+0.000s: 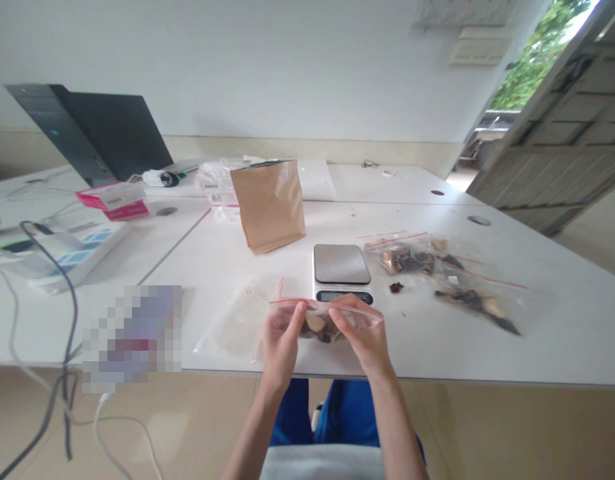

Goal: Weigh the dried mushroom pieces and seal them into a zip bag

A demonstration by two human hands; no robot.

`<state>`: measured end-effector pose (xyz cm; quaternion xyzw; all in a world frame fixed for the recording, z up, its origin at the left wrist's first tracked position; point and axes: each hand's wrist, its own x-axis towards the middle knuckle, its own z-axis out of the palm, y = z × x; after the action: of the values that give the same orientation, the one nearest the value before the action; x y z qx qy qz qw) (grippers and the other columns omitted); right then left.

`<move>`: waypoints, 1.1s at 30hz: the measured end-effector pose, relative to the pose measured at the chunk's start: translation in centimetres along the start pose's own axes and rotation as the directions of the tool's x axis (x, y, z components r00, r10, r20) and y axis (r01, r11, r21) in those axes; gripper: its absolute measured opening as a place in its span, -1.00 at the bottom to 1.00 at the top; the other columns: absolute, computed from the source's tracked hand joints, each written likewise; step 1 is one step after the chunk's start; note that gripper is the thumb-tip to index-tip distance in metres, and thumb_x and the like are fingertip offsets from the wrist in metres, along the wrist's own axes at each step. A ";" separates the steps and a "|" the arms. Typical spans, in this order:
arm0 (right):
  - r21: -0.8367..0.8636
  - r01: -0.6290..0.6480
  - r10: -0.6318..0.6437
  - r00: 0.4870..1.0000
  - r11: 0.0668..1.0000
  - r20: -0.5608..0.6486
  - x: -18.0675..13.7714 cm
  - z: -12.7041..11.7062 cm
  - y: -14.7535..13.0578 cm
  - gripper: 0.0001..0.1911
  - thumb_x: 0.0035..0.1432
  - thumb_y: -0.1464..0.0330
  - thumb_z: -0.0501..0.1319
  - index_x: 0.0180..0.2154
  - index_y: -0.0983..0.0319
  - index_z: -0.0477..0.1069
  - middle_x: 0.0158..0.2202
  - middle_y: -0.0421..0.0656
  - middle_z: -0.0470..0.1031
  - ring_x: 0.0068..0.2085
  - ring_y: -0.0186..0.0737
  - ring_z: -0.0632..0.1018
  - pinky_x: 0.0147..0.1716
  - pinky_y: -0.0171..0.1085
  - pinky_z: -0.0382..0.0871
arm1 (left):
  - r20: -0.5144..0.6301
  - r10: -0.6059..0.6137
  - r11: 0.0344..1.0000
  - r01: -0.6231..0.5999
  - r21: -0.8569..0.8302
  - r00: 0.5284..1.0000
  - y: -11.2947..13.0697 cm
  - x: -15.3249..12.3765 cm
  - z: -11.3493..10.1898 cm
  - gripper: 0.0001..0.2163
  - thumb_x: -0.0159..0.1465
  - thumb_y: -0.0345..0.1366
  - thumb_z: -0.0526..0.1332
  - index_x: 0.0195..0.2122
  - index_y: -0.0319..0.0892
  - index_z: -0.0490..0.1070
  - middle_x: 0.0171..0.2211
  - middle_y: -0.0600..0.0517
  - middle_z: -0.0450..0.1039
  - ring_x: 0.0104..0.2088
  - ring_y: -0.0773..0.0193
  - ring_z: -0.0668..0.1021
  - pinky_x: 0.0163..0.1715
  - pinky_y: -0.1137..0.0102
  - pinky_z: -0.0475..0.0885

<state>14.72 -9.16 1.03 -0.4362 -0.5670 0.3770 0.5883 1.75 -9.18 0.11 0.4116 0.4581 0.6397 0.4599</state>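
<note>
Both hands pinch the red-striped top of a small clear zip bag point(321, 324) with brown dried pieces inside, held just above the near table edge. My left hand point(282, 337) grips the bag's left side, my right hand point(361, 330) its right side. Directly behind the bag sits a small digital kitchen scale point(341, 265) with a bare steel platform. An empty clear zip bag point(240, 319) lies flat to the left of my hands.
Two filled zip bags point(412, 257) point(480, 300) lie right of the scale, with a loose dried piece point(396, 287) on the white table point(537, 347). A brown paper pouch point(271, 203) stands behind. Laptop point(105, 133), boxes and cables point(62, 320) are at left.
</note>
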 end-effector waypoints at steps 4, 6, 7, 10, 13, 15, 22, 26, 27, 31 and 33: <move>0.003 0.058 -0.057 0.989 0.998 -0.133 0.1 -0.4 0.6 -0.87 0.03 0.33 0.27 -0.52 0.21 0.46 -0.45 -0.20 0.49 -0.38 -0.29 0.49 -0.38 -0.33 0.36 | 0.051 0.003 1.000 -0.004 0.007 0.999 -0.4 -0.2 0.3 -0.75 0.11 -0.12 0.27 -0.42 -0.24 0.54 -0.43 -0.04 0.58 -0.35 0.21 0.59 -0.29 0.40 0.48; 0.012 0.069 -0.066 0.985 0.998 -0.158 0.2 -0.7 0.9 -0.89 0.03 0.35 0.27 -0.51 0.20 0.47 -0.43 -0.20 0.50 -0.35 -0.28 0.50 -0.32 -0.31 0.37 | 0.087 -0.011 1.000 0.010 0.010 0.996 -0.7 -0.1 0.4 -0.75 0.12 -0.12 0.26 -0.38 -0.24 0.55 -0.40 -0.05 0.58 -0.32 0.20 0.59 -0.27 0.39 0.48; 0.011 0.066 -0.063 0.986 0.998 -0.156 0.2 -0.8 0.9 -0.90 0.04 0.35 0.27 -0.49 0.19 0.49 -0.42 -0.20 0.50 -0.34 -0.27 0.50 -0.29 -0.30 0.37 | 0.104 -0.017 1.000 0.017 0.008 0.994 -0.8 0.0 0.4 -0.75 0.12 -0.13 0.26 -0.36 -0.24 0.55 -0.39 -0.05 0.58 -0.31 0.19 0.59 -0.26 0.38 0.48; -0.011 0.051 -0.052 0.994 0.999 -0.095 0.3 -1.0 0.8 -0.92 0.07 0.35 0.24 -0.41 0.19 0.51 -0.37 -0.18 0.53 -0.27 -0.23 0.51 -0.22 -0.26 0.37 | 0.165 -0.023 1.000 0.024 -0.001 0.986 -0.8 0.3 0.3 -0.75 0.09 -0.15 0.29 -0.32 -0.22 0.55 -0.33 -0.05 0.58 -0.27 0.18 0.59 -0.21 0.37 0.46; -0.016 0.063 -0.063 0.998 0.998 -0.014 0.3 -1.0 0.4 -0.90 0.10 0.35 0.22 -0.38 0.19 0.51 -0.32 -0.15 0.54 -0.20 -0.21 0.52 -0.16 -0.24 0.37 | 0.195 -0.036 0.999 0.036 0.004 0.980 -0.6 0.5 0.4 -0.78 0.05 -0.17 0.33 -0.36 -0.21 0.55 -0.34 -0.04 0.58 -0.26 0.18 0.58 -0.21 0.39 0.44; 0.010 0.048 -0.048 0.998 0.999 0.040 0.3 -1.0 0.2 -0.89 0.11 0.35 0.21 -0.36 0.19 0.51 -0.29 -0.15 0.55 -0.17 -0.21 0.52 -0.14 -0.24 0.37 | 0.183 -0.048 0.999 0.047 0.011 0.982 -0.3 0.5 0.4 -0.80 0.05 -0.17 0.32 -0.40 -0.21 0.55 -0.38 -0.02 0.58 -0.29 0.20 0.58 -0.23 0.41 0.44; 0.089 -0.054 0.042 0.991 0.995 0.130 0.4 -0.9 0.2 -0.86 0.10 0.33 0.24 -0.27 0.19 0.52 -0.26 -0.16 0.57 -0.20 -0.21 0.55 -0.16 -0.25 0.40 | 0.179 -0.040 0.998 0.031 0.051 0.983 0.1 0.3 0.6 -0.82 0.07 -0.20 0.31 -0.42 -0.23 0.53 -0.40 -0.01 0.57 -0.30 0.24 0.56 -0.25 0.43 0.42; 0.018 0.047 -0.047 0.999 0.999 0.018 0.4 -0.2 0.6 -0.91 0.08 0.36 0.25 -0.39 0.22 0.52 -0.37 -0.13 0.56 -0.27 -0.22 0.55 -0.24 -0.26 0.42 | 0.159 0.055 0.994 -0.069 0.080 0.986 -0.3 0.2 1.0 -0.82 0.09 -0.20 0.29 -0.46 -0.23 0.47 -0.48 0.01 0.53 -0.38 0.27 0.54 -0.32 0.43 0.42; -0.011 0.071 -0.072 0.997 0.997 -0.029 0.3 0.0 0.7 -0.92 0.07 0.37 0.25 -0.40 0.22 0.51 -0.38 -0.13 0.55 -0.29 -0.22 0.54 -0.26 -0.27 0.42 | 0.149 0.075 0.989 -0.093 0.116 0.986 -0.5 0.2 1.1 -0.82 0.11 -0.19 0.27 -0.46 -0.22 0.45 -0.48 0.02 0.52 -0.40 0.28 0.54 -0.33 0.43 0.41; -0.104 0.152 -0.173 0.957 0.983 -0.234 0.0 1.2 1.5 -0.94 0.06 0.37 0.26 -0.43 0.22 0.47 -0.43 -0.16 0.49 -0.36 -0.26 0.52 -0.32 -0.27 0.42 | 0.097 0.134 0.943 -0.157 0.293 0.986 -0.8 0.3 1.2 -0.81 0.15 -0.17 0.23 -0.43 -0.20 0.43 -0.45 0.04 0.51 -0.39 0.31 0.53 -0.33 0.45 0.38; -0.135 0.190 -0.222 0.935 0.972 -0.276 -0.1 1.5 1.7 -0.90 0.06 0.36 0.26 -0.48 0.22 0.44 -0.49 -0.19 0.46 -0.41 -0.27 0.51 -0.34 -0.26 0.41 | 0.103 0.151 0.940 -0.175 0.292 0.983 -0.5 0.5 1.0 -0.81 0.15 -0.17 0.24 -0.45 -0.20 0.41 -0.46 0.04 0.51 -0.39 0.31 0.52 -0.34 0.46 0.37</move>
<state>13.26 -8.56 -0.67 -0.4555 -0.5366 0.2146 0.6771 2.70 -8.44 -0.05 0.5380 0.4954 0.5821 0.3553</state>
